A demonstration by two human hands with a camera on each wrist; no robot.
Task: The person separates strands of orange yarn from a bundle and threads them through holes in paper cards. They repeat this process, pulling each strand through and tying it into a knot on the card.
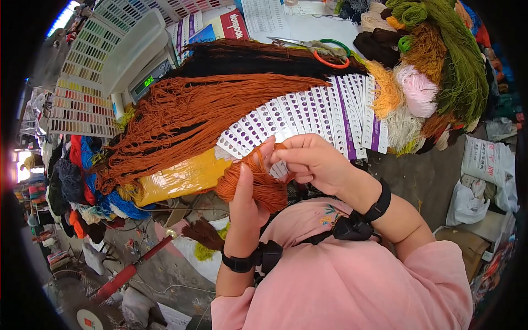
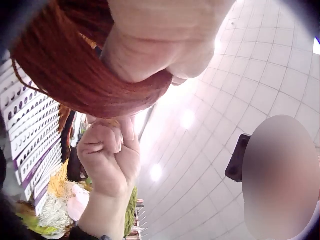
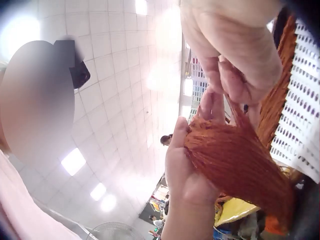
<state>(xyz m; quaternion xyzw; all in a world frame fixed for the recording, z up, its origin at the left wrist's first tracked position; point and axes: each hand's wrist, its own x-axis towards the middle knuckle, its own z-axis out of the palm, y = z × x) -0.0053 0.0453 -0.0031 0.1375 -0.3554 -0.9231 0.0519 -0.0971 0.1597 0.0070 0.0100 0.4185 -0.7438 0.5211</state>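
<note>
Grey floor point(image 1: 404, 176) shows beside a white table point(image 1: 308, 25) crowded with fanned shade cards point(image 1: 286, 118) and scissors point(image 1: 324, 50); near its front edge, the left hand point(image 1: 245, 192) grips a rust-orange yarn bundle point(image 1: 230, 184) while the right hand point(image 1: 316, 159) pinches its strands

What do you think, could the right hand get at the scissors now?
Probably, with a stretch past the fanned cards: the scissors look uncovered at the handles. But the right hand would first release the rust yarn.
</note>
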